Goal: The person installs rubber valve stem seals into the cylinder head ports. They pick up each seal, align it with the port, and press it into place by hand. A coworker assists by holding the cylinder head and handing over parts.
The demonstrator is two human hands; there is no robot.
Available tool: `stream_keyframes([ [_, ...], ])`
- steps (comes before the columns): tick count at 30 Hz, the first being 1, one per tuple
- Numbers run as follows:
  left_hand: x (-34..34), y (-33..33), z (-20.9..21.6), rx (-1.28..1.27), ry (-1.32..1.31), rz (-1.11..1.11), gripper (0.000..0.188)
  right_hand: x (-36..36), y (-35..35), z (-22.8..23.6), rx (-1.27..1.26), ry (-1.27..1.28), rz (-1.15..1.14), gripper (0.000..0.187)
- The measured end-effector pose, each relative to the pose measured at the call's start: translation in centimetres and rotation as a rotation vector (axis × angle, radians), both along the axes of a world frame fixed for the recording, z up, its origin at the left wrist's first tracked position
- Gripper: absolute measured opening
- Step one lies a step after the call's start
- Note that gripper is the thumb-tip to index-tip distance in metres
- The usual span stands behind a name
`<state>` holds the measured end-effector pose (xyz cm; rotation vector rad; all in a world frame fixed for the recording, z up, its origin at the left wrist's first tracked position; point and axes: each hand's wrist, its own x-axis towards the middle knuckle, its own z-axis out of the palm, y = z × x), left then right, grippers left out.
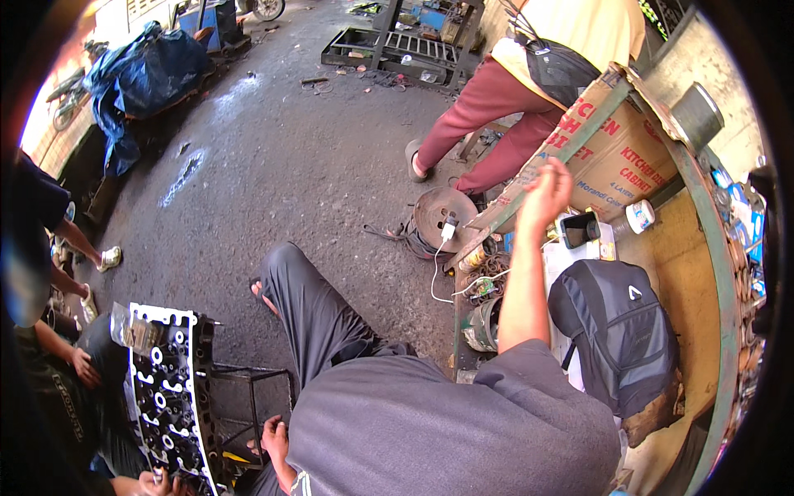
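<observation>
My right arm reaches up and forward, and my right hand point(546, 194) is raised with curled fingers in front of the green metal bar point(496, 223) of a rack. Whether it grips the bar or something small cannot be made out. Low beside my grey shirt, my left hand point(275, 438) hangs with loosely bent fingers and nothing visible in it. To its left stands an engine cylinder head point(169, 388) with a pale machined face and round ports. A co-worker's hand point(157, 481) is at the lower end of that cylinder head. A small plastic-wrapped part point(142, 333) lies against its upper end.
On the rack are a dark backpack point(616, 331), a printed cardboard sheet point(616, 157), a jar point(638, 217) and a metal cylinder point(697, 116). A cable reel point(442, 217) with a white plug stands ahead, near a person in maroon trousers point(496, 107). Another person point(62, 380) sits left.
</observation>
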<state>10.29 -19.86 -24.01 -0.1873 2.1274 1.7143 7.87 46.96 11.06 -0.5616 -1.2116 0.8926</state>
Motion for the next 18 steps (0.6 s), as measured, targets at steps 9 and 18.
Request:
stream_keyframes([
  [9, -0.5, 1.6, 4.5, -0.039, -0.104, 0.104, 0.017, 6.2, 9.4, 10.7, -0.080, -0.028, -0.151, 0.030],
  [18, -0.3, 1.7, 4.0, -0.058, -0.112, 0.229, 0.015, 5.2, 12.7, 13.7, -0.124, -0.122, -0.052, 0.036],
])
